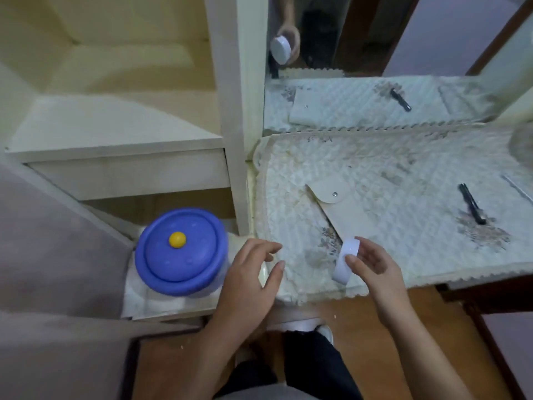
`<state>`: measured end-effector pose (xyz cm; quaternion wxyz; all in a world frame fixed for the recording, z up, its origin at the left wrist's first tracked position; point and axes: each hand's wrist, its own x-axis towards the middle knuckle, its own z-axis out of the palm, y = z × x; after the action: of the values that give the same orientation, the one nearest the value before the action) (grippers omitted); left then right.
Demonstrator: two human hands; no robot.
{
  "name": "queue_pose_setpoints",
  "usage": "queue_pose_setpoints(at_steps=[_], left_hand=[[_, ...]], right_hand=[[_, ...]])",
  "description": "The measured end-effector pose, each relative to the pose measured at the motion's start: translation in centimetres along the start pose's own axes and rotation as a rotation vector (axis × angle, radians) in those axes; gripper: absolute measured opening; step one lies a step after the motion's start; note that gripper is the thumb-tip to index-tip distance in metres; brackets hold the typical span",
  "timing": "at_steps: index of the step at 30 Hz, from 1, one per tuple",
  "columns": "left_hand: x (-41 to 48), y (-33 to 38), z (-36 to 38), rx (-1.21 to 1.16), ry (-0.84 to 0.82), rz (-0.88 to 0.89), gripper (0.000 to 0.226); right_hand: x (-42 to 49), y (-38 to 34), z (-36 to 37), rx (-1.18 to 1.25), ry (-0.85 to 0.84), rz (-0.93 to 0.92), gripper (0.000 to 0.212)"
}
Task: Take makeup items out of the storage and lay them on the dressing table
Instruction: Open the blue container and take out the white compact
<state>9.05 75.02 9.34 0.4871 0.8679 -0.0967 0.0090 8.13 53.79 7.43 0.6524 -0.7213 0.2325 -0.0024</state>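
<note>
My right hand [372, 264] grips a small white round jar [344, 261] on its edge, just above the front left part of the dressing table's quilted cream cover [375, 174]. My left hand [253, 272] hovers with fingers spread and holds nothing, between the jar and the open storage compartment [161, 200] to the left. In that compartment sits a container with a blue lid and yellow knob [180, 251]. A beige snap pouch [346, 209] and a black pencil-like stick [471, 204] lie on the cover.
A mirror [389, 53] behind the table reflects the hand, jar, pouch and stick. White shelves [115, 131] rise above the storage compartment. A grey cabinet door [57, 255] stands open at the left. My feet and brown floor [360, 321] are below.
</note>
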Motion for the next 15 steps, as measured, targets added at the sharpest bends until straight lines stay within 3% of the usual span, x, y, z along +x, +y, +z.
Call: queue_pose_setpoints(at_steps=[5,9,15], left_hand=[[2.5,-0.2,4.6,0.007,-0.200,-0.110,0.019],[4.7,0.4,8.4,0.086,-0.263,-0.160,0.024],[9.5,4.7,17.0,0.050,-0.310,-0.268,0.029]], right_hand=[[1.4,2.0,-6.2,-0.012,0.172,0.080,0.041],[4.2,2.8,-11.0,-0.064,0.248,0.124,0.044],[11.5,1.9,-19.1,-0.282,0.194,0.099,0.056]])
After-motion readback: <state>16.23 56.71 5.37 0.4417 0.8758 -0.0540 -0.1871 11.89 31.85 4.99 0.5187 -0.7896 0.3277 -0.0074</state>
